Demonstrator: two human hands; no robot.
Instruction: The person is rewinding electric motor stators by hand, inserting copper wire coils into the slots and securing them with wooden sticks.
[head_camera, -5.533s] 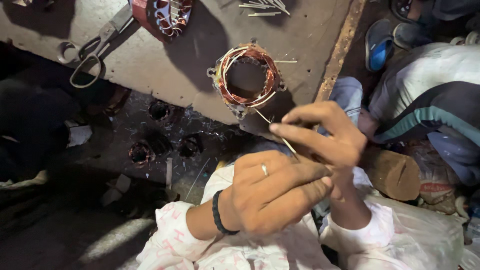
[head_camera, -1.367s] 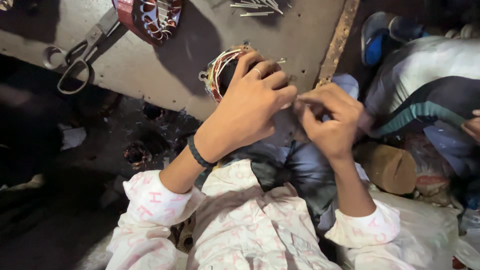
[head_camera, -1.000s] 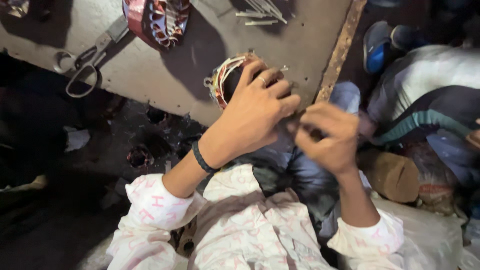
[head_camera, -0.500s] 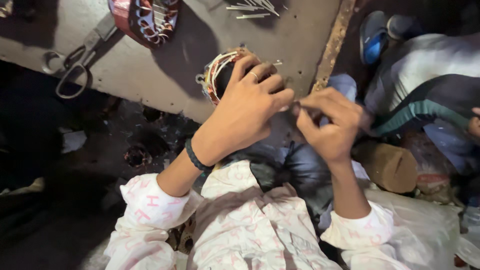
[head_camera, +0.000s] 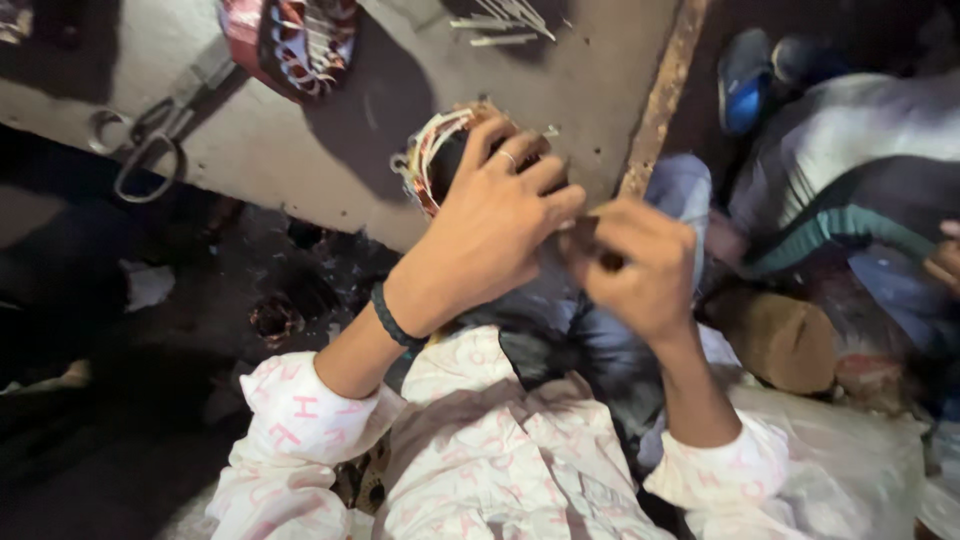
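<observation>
A round stator with copper windings (head_camera: 432, 152) lies on the grey work board (head_camera: 330, 170), mostly hidden under my left hand (head_camera: 495, 225). That hand, with a ring on one finger and a black band at the wrist, grips the stator from above. Just to its right my right hand (head_camera: 640, 270) is closed in a fist near the stator's edge. Its fingers pinch something small and thin that I cannot make out.
A second wound stator (head_camera: 295, 40) sits at the board's top edge. Scissors (head_camera: 150, 135) lie at the left, and several thin sticks (head_camera: 505, 20) at the top. Another person in a striped garment (head_camera: 850, 200) sits at the right, near a blue sandal (head_camera: 745, 80).
My left hand moved from beside my right hand up onto the stator and now covers it. My right hand closed into a fist and moved against the stator's right side.
</observation>
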